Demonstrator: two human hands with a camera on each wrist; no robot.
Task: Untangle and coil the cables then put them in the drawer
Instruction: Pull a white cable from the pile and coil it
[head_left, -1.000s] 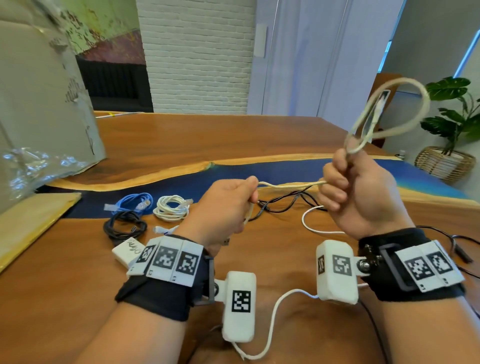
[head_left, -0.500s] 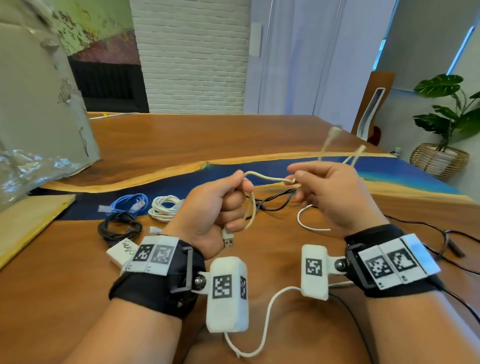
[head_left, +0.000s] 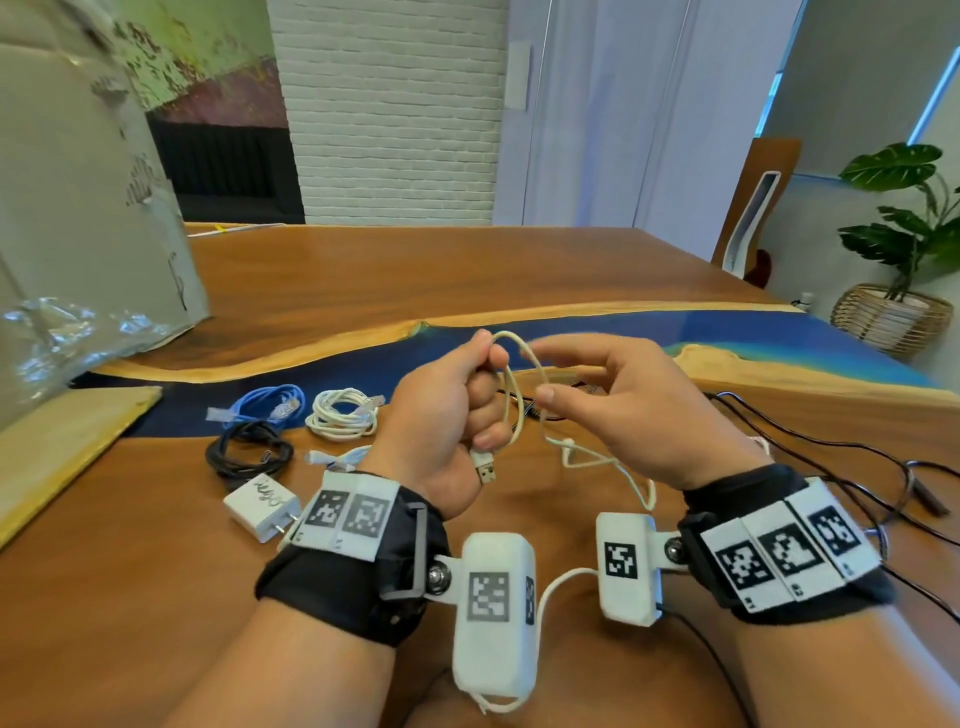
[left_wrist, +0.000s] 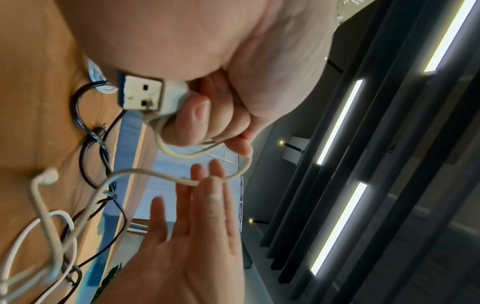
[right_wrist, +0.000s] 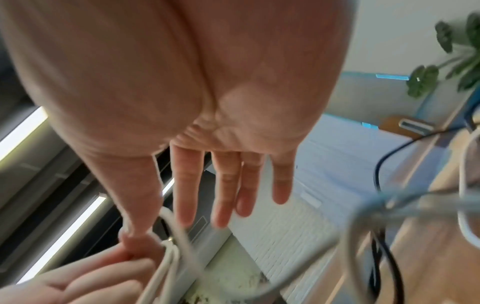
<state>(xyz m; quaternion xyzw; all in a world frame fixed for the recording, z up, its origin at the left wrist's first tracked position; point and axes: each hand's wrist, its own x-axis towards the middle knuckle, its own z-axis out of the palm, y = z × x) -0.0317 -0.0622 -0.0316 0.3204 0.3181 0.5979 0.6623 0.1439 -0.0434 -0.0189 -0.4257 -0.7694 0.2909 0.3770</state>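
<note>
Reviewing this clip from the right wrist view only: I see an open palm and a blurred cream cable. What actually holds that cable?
Observer: The left hand holds the thin cream USB cable in a fist grip, with a loop rising above the thumb.
Operator: Where is its plug?
Observer: The silver USB plug sticks out below the little finger, pointing down.
Operator: Any cables coiled already?
Observer: Three lie on the wooden table to the left of that hand: a blue coil, a white coil and a black coil.
</note>
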